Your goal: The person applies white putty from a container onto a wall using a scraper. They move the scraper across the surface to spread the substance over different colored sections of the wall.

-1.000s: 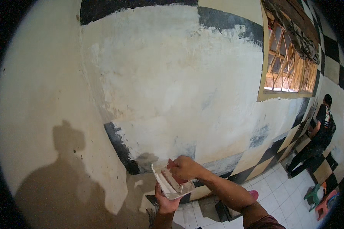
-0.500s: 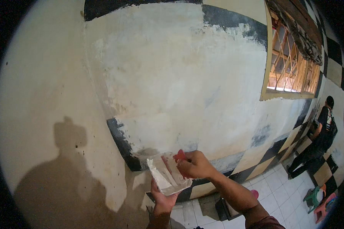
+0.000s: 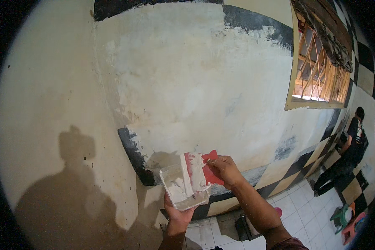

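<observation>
My left hand [image 3: 178,212] grips a clear plastic tub [image 3: 171,177] from below, its fingers partly hidden beneath it. White filler paste [image 3: 178,189] lies inside. My right hand [image 3: 225,168] pinches a flat red plastic spreader [image 3: 213,173], whose left part is thickly smeared with white paste. The spreader stands over the right side of the tub, its coated edge at the opening. Behind both hands is the wall [image 3: 183,96], coated in patchy white over black and cream squares.
A window with bars [image 3: 318,71] is at the upper right. Beyond it on the right a person [image 3: 350,150] in dark clothes stands by the wall. Green [image 3: 341,217] and red stools [image 3: 354,229] stand on the white tiled floor [image 3: 296,204]. A dark box [image 3: 242,227] sits below my right forearm.
My right hand has lifted the spreader out of the tub and moved slightly right and up. The spreader's face now shows a thick load of white paste. The left hand has barely moved.
</observation>
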`<state>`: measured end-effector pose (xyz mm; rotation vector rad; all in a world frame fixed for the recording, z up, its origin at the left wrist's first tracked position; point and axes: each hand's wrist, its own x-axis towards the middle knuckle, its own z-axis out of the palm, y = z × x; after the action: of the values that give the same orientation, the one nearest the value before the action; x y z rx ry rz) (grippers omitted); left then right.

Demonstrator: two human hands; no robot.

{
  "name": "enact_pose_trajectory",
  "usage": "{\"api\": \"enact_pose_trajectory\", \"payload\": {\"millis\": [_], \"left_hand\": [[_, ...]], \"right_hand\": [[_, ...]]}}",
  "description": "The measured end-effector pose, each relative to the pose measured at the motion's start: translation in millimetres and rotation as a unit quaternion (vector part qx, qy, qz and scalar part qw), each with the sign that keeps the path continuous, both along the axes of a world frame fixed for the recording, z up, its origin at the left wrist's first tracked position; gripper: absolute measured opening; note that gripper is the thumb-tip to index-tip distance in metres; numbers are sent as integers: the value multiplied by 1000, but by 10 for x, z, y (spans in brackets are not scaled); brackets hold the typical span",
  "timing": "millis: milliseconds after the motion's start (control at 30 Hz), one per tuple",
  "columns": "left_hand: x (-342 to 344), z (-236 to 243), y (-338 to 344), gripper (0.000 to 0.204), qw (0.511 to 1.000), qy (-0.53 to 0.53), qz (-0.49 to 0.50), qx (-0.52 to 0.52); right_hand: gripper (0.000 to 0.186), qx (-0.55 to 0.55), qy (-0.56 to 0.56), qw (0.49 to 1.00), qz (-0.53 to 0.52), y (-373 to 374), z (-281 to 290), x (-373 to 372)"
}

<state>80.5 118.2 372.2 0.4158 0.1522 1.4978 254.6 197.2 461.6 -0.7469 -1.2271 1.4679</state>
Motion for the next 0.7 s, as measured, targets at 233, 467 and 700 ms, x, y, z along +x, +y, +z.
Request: {"api": "enact_pose_trajectory", "payload": {"millis": [233,467,700], "left_hand": [[75,17,1,69,996,-87,-33,-17],[133,-5,27,71,997,-47,-49,21],[245,-45,103,70,990,-104,-85,33]], "right_hand": [[28,-63,49,997,0,-50,49,52],[29,-106,66,992,1,-10,-94,169],[30,-112,58,992,-11,-17,-63,339]]}}
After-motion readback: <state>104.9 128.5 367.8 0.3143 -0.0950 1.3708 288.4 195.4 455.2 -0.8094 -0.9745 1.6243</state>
